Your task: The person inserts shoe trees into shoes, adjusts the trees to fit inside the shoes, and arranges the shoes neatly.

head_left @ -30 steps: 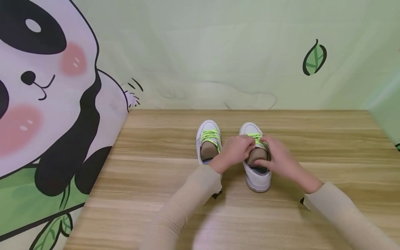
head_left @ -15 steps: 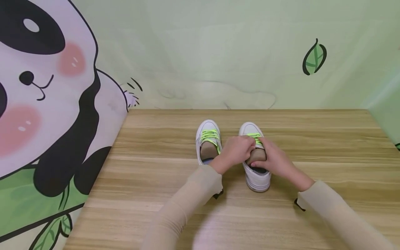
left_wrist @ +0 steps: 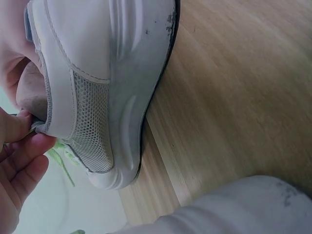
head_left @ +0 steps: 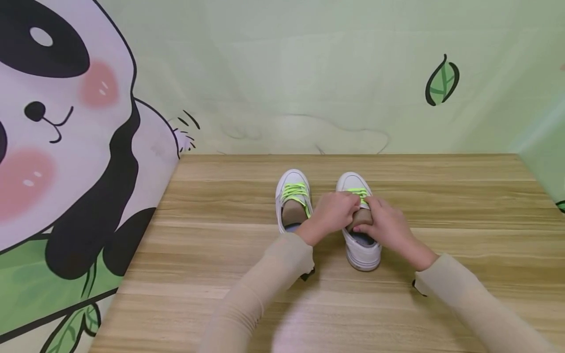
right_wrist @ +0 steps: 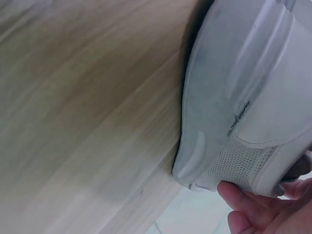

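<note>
Two white sneakers with neon green laces stand side by side, toes away from me. My left hand (head_left: pixel 332 212) reaches over the right shoe (head_left: pixel 364 256) and pinches the upper edge of its opening, seen closely beside the mesh side panel (left_wrist: pixel 92 122) in the left wrist view. From the other side, my right hand (head_left: pixel 392 226) grips this shoe, thumb at the opening against a brown piece (head_left: pixel 363 216) inside. In the right wrist view its fingers (right_wrist: pixel 243 202) lie along the outside, by the mesh. The left shoe (head_left: pixel 293 177) is partly hidden behind my left hand and sleeve.
Both shoes stand on a wood-grain surface (head_left: pixel 212 245). A pale green wall (head_left: pixel 309 73) with a painted leaf (head_left: pixel 443 83) rises behind them, and a large painted panda (head_left: pixel 97 147) covers the left side.
My right hand has moved slightly left and its thumb further in over the shoe opening. More of the dark lining behind the brown piece shows. My left hand has barely moved.
</note>
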Demonstrator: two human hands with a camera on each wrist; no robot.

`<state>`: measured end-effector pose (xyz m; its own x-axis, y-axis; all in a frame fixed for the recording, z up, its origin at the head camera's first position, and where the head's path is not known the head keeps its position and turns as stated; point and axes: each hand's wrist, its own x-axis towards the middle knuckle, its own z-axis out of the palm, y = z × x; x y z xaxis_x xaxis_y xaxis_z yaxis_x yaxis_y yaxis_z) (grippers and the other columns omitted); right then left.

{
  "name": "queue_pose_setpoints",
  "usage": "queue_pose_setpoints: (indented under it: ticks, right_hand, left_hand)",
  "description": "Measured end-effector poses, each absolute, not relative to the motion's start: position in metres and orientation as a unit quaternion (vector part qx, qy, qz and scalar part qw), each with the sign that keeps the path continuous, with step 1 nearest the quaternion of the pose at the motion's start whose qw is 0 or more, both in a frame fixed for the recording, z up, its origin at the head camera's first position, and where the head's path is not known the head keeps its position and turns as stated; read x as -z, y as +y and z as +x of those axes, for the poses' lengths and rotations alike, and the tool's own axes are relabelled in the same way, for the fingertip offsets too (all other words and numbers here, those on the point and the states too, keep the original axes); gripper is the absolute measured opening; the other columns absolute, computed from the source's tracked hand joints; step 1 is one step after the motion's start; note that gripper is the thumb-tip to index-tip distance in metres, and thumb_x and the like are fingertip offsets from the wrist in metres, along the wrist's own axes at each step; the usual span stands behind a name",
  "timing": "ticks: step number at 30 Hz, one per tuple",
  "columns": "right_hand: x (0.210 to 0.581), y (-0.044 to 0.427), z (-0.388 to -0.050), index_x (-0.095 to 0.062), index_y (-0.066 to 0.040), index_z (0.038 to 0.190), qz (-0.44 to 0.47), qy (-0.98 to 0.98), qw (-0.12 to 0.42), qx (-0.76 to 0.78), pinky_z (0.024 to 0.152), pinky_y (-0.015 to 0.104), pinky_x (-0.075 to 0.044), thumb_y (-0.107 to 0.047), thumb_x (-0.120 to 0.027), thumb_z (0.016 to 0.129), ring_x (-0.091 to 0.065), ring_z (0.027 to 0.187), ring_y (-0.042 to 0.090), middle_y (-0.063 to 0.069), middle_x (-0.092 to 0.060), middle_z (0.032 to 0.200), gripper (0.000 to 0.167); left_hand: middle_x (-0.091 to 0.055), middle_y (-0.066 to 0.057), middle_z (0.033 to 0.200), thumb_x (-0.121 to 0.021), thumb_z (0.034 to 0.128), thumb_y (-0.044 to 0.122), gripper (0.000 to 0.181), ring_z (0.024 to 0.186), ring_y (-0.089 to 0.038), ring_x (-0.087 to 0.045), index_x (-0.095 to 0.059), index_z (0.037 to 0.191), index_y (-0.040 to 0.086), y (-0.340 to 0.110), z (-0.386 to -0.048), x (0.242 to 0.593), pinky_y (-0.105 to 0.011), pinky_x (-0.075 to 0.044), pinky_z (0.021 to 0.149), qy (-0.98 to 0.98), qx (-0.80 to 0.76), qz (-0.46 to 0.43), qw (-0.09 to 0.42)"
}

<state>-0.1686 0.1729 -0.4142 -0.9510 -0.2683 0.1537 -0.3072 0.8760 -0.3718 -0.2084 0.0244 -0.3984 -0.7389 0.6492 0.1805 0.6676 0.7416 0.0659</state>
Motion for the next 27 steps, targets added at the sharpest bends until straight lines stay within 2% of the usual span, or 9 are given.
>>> queue_pose_setpoints:
  ticks: [6,11,13,16,21,27]
  right_hand:
    - [0.413,0.174,-0.170,-0.046,0.003,0.115,0.149,-0.967,0.053,-0.200,0.073,0.054,-0.039,-0.031,-0.074,0.067,-0.054,0.094,0.038,0.023,-0.054,0.107,0.065]
    - [0.406,0.185,-0.176,-0.037,0.004,0.126,0.180,-0.932,-0.035,-0.313,0.082,0.052,-0.039,-0.027,-0.069,0.075,-0.047,0.105,0.039,0.025,-0.045,0.121,0.067]
    - [0.402,0.191,-0.178,-0.032,0.004,0.129,0.180,-0.910,-0.079,-0.366,0.082,0.049,-0.042,-0.024,-0.065,0.079,-0.046,0.106,0.040,0.026,-0.041,0.125,0.066]
    - [0.396,0.198,-0.177,-0.029,0.004,0.132,0.169,-0.896,-0.111,-0.396,0.076,0.045,-0.047,-0.025,-0.060,0.083,-0.050,0.102,0.042,0.028,-0.039,0.128,0.065]
    - [0.394,0.201,-0.175,-0.032,0.001,0.131,0.167,-0.896,-0.112,-0.396,0.075,0.043,-0.048,-0.026,-0.059,0.084,-0.054,0.099,0.041,0.026,-0.040,0.129,0.061]
    - [0.397,0.201,-0.177,-0.034,-0.001,0.131,0.178,-0.901,-0.096,-0.384,0.076,0.044,-0.047,-0.025,-0.061,0.082,-0.054,0.097,0.040,0.024,-0.043,0.127,0.061]
  left_hand:
    - [-0.057,0.005,0.071,-0.050,0.0874,0.024,0.014,0.061,-0.008,-0.052,-0.060,0.082,0.017,0.024,-0.208,0.397,-0.027,-0.044,0.051,-0.931,0.066,-0.350,0.083]
    - [-0.060,0.005,0.074,-0.050,0.0872,0.025,0.013,0.063,-0.009,-0.055,-0.061,0.087,0.018,0.021,-0.208,0.399,-0.026,-0.046,0.053,-0.928,0.076,-0.347,0.111]
    - [-0.060,0.005,0.075,-0.049,0.0877,0.026,0.014,0.062,-0.009,-0.055,-0.061,0.089,0.019,0.021,-0.207,0.401,-0.026,-0.045,0.052,-0.926,0.078,-0.347,0.126]
    - [-0.061,0.007,0.077,-0.047,0.0894,0.029,0.015,0.057,-0.008,-0.053,-0.060,0.096,0.023,0.021,-0.207,0.402,-0.024,-0.044,0.048,-0.921,0.068,-0.350,0.155]
    - [-0.060,0.010,0.079,-0.043,0.0915,0.027,0.021,0.050,-0.005,-0.049,-0.059,0.104,0.031,0.024,-0.208,0.402,-0.022,-0.041,0.042,-0.910,0.022,-0.363,0.199]
    - [-0.060,0.011,0.083,-0.040,0.0928,0.025,0.026,0.057,-0.003,-0.053,-0.058,0.108,0.036,0.029,-0.211,0.400,-0.023,-0.044,0.045,-0.908,-0.013,-0.371,0.192]
